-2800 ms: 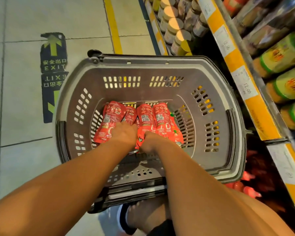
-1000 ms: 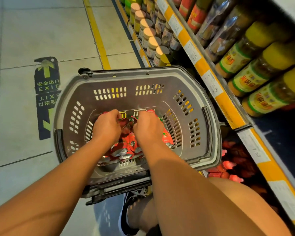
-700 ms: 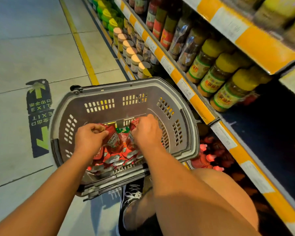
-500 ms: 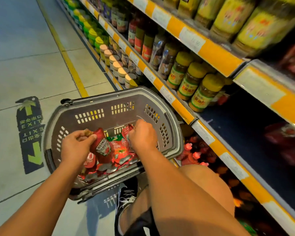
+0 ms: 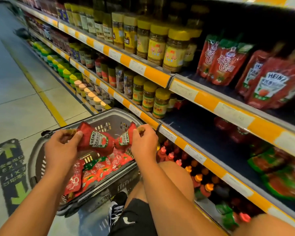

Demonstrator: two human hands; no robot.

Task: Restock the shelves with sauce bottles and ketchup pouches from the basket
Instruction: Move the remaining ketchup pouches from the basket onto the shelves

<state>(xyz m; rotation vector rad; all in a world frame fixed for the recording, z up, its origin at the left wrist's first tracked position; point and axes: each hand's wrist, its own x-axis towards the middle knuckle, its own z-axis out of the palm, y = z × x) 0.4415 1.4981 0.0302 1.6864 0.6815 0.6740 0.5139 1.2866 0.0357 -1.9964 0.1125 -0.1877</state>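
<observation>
1. Both hands have risen out of the basket (image 5: 109,114) since the earlier frames, each now carrying a pouch above it, and the view has swung up to take in more of the shelves at right.
2. Left hand (image 5: 61,150), left of centre, pinches the top corner of a red Heinz pouch (image 5: 96,141) between thumb and fingers (image 5: 79,133); the pouch hangs tilted toward the frame's middle.
3. Right hand (image 5: 144,145), just right of centre, grips a second pouch (image 5: 124,138) by its top, fingers curled round it.
4. The two held pouches meet at their lower ends, touching or nearly so, above the basket's middle.
5. More pouches (image 5: 99,169) lie heaped in the basket's bottom, lower centre; the grey basket stands on the floor (image 5: 15,103) beside the lowest shelf.
6. Heinz pouches (image 5: 269,86) stand on the upper shelf (image 5: 208,101) at far right, beside other red pouches (image 5: 220,63).
7. Yellow-lidded jars (image 5: 174,48) fill that same shelf's left stretch, upper centre.
8. Smaller jars (image 5: 160,103) sit on the middle shelf (image 5: 194,150); to their right its dark surface is mostly bare, with blurred red and green packs at the far right.
9. Red bottles (image 5: 167,154) with coloured caps line the bottom shelf, just right of the right hand.
10. An EXIT sticker (image 5: 11,166) with green arrows marks the floor at lower left, and a yellow line (image 5: 46,101) runs along the aisle.
11. A bare knee (image 5: 175,178) and a black shoe (image 5: 116,210) show at lower centre.
</observation>
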